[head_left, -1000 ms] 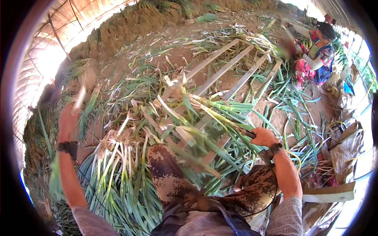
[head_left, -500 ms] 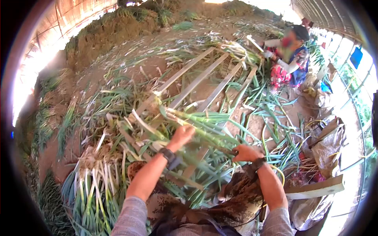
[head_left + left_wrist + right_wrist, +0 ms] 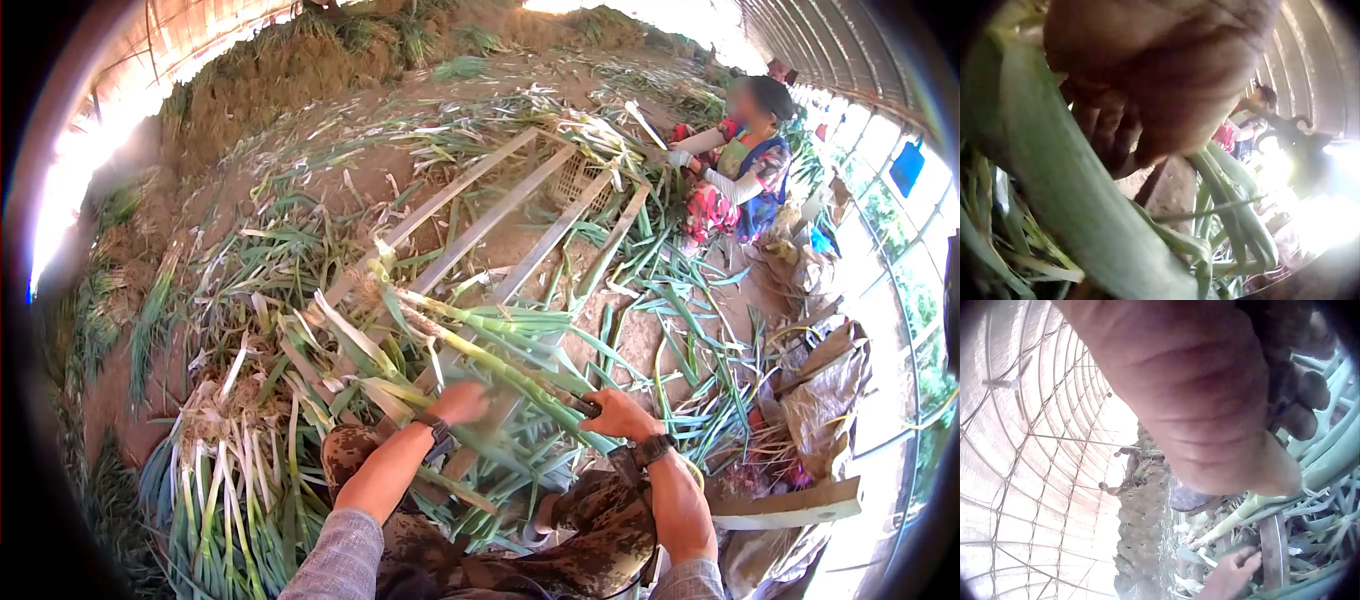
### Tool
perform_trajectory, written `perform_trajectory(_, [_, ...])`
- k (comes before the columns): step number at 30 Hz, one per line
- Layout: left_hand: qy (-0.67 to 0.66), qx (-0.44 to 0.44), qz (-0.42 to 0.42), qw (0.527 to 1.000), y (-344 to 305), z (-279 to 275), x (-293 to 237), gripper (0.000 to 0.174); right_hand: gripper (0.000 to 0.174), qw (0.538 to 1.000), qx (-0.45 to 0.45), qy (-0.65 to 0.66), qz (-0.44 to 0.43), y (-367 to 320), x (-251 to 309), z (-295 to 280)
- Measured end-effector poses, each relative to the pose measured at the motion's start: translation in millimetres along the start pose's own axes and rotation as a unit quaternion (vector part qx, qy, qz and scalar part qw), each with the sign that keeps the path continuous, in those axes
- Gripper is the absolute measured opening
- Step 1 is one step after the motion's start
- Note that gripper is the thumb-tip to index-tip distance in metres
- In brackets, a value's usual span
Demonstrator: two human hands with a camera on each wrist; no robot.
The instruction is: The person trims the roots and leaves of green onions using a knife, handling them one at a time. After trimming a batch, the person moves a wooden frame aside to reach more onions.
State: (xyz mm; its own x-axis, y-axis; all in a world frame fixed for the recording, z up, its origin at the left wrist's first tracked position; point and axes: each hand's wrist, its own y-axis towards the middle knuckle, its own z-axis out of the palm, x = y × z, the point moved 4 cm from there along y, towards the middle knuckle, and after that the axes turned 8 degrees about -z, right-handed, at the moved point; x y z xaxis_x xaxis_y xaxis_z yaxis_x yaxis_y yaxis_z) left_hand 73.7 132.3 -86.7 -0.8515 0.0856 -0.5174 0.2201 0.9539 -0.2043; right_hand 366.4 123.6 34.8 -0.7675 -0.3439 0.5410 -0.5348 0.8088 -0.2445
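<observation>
A long leek (image 3: 478, 357) lies slantwise across the wooden slats, with roots at its far left end. My right hand (image 3: 618, 414) grips a dark tool (image 3: 583, 404) beside its leaves; the tool's grey rounded end (image 3: 1188, 499) sticks out past the thumb in the right wrist view. My left hand (image 3: 461, 402), blurred, is below the leek's stalk among loose leaves. A broad green leaf (image 3: 1079, 169) crosses in front of it in the left wrist view. The left fingers are bent, and I cannot tell whether they pinch anything.
A slatted wooden rack (image 3: 490, 235) stretches away from my knees. A bundle of leeks (image 3: 235, 490) stands by my left leg. Trimmed leaves (image 3: 690, 380) litter the ground at right. Another person (image 3: 740, 165) crouches at the rack's far end, beside a plastic crate (image 3: 582, 185). A plank (image 3: 785, 507) lies at right.
My left hand came in from the far left to the leek, then moved down and slightly back below the stalk. The right hand keeps its grip on the dark tool. The head view has shifted.
</observation>
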Motion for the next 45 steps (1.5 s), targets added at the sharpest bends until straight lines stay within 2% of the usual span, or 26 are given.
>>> perform_trajectory(1, [0.000, -0.001, -0.002, 1.000, 8.5, 3.9, 0.1, 0.036, 0.055, 1.000, 0.016, -0.018, 0.003, 2.1, 0.2, 0.2])
perform_trajectory(2, [-0.232, -0.022, -0.110, 0.966, 17.4, 6.2, 8.3, 0.037, 0.055, 1.000, 0.016, -0.018, 0.001, 3.3, 0.6, -1.4])
perform_trajectory(3, [-0.447, -0.040, -0.210, 0.869, 22.1, 12.3, 18.6, 0.038, 0.056, 1.000, 0.021, -0.023, 0.000, 2.9, 2.3, -2.2])
perform_trajectory(4, [-0.535, -0.042, -0.186, 0.823, 26.6, 15.2, 21.8, 0.040, 0.057, 0.999, 0.028, -0.027, -0.001, 1.9, 3.9, -1.6])
perform_trajectory(5, [-0.571, -0.016, -0.199, 0.796, 28.8, 21.1, 28.1, 0.040, 0.057, 0.999, 0.032, -0.027, 0.000, 0.9, 4.8, -0.3])
perform_trajectory(7, [-0.667, -0.072, -0.213, 0.711, 41.9, 29.1, 34.9, 0.036, 0.059, 0.999, -0.007, -0.051, 0.012, -1.7, 5.4, -5.6])
perform_trajectory(8, [-0.731, -0.056, -0.202, 0.649, 46.2, 34.2, 36.2, 0.032, 0.059, 0.998, -0.002, -0.055, 0.021, -3.5, 4.6, -8.2])
perform_trajectory(9, [-0.765, -0.029, -0.169, 0.621, 52.8, 36.0, 36.7, 0.031, 0.059, 0.998, 0.005, -0.055, 0.027, -7.6, 2.5, -7.8])
perform_trajectory(12, [-0.806, -0.046, -0.148, 0.571, 55.6, 31.1, 36.9, 0.034, 0.049, 0.999, -0.025, -0.046, 0.011, -14.0, -1.0, -12.5])
perform_trajectory(15, [-0.817, -0.095, -0.129, 0.554, 48.1, 15.4, 39.0, 0.034, 0.048, 0.999, 0.039, 0.013, 0.024, -18.2, 0.9, -10.2])
perform_trajectory(16, [-0.855, -0.054, -0.110, 0.505, 39.2, -0.2, 30.6, 0.033, 0.047, 0.997, 0.065, 0.040, 0.015, -19.5, 4.0, -7.4])
perform_trajectory(19, [-0.849, -0.026, -0.086, 0.521, 26.8, -12.9, 50.7, 0.045, 0.045, 0.990, 0.095, 0.099, -0.025, -22.4, 15.8, 0.7])
perform_trajectory(23, [-0.837, -0.050, -0.076, 0.539, 16.1, -16.3, 61.2, 0.063, 0.037, 0.996, -0.002, -0.014, -0.093, -8.4, 33.3, -2.7])
perform_trajectory(24, [-0.813, -0.118, -0.090, 0.563, 41.2, 23.6, 103.8, 0.062, 0.033, 0.996, -0.008, -0.048, -0.080, -4.2, 43.9, -5.9])
perform_trajectory(25, [-0.788, -0.159, -0.051, 0.592, 24.7, 5.6, 82.4, 0.058, 0.030, 0.996, -0.024, -0.046, -0.067, -2.4, 50.9, -5.1])
perform_trajectory(26, [-0.795, -0.115, -0.091, 0.589, 9.7, -7.7, 68.2, 0.056, 0.032, 0.994, -0.034, -0.041, -0.096, 2.5, 49.1, -0.9])
perform_trajectory(28, [-0.807, -0.140, -0.170, 0.548, -12.8, -30.2, 36.9, 0.059, 0.040, 0.993, -0.018, -0.032, -0.114, 9.7, 45.8, 6.0])
perform_trajectory(31, [-0.801, -0.077, -0.130, 0.580, -5.8, -13.8, 49.7, 0.050, 0.044, 0.995, -0.006, -0.046, -0.091, 12.2, 53.0, 2.6])
perform_trajectory(35, [-0.754, -0.167, -0.159, 0.614, -22.7, -11.2, 40.4, 0.036, 0.045, 0.995, 0.012, -0.058, -0.078, 13.5, 48.6, 6.5])
perform_trajectory(37, [-0.669, -0.231, -0.106, 0.699, -22.3, -9.9, 37.5, 0.036, 0.043, 0.995, 0.018, -0.029, -0.093, 11.1, 48.6, 8.1])
perform_trajectory(38, [-0.631, -0.210, -0.170, 0.727, -33.2, -8.6, 32.0, 0.036, 0.040, 0.994, 0.030, -0.027, -0.100, 12.6, 38.9, 12.1])
perform_trajectory(39, [-0.597, -0.131, -0.159, 0.776, -40.2, -6.2, 36.6, 0.034, 0.037, 0.994, 0.050, -0.044, -0.086, 15.6, 22.1, 19.0])
perform_trajectory(40, [-0.620, -0.129, -0.072, 0.771, -27.6, 15.8, 50.1, 0.033, 0.034, 0.991, 0.041, -0.064, -0.106, 11.5, 27.0, 16.0])
perform_trajectory(41, [-0.585, -0.200, -0.033, 0.785, -28.2, 12.5, 48.0, 0.033, 0.033, 0.989, 0.024, -0.079, -0.124, 11.2, 18.5, 18.6])
perform_trajectory(43, [-0.714, -0.089, -0.096, 0.688, -27.8, 17.7, 44.2, 0.043, 0.032, 0.992, 0.006, -0.070, -0.106, 7.0, 35.6, 13.9])
perform_trajectory(45, [-0.734, -0.037, -0.100, 0.671, -26.2, 15.1, 38.0, 0.044, 0.032, 0.994, 0.000, -0.082, -0.072, 3.4, 51.6, 11.8])
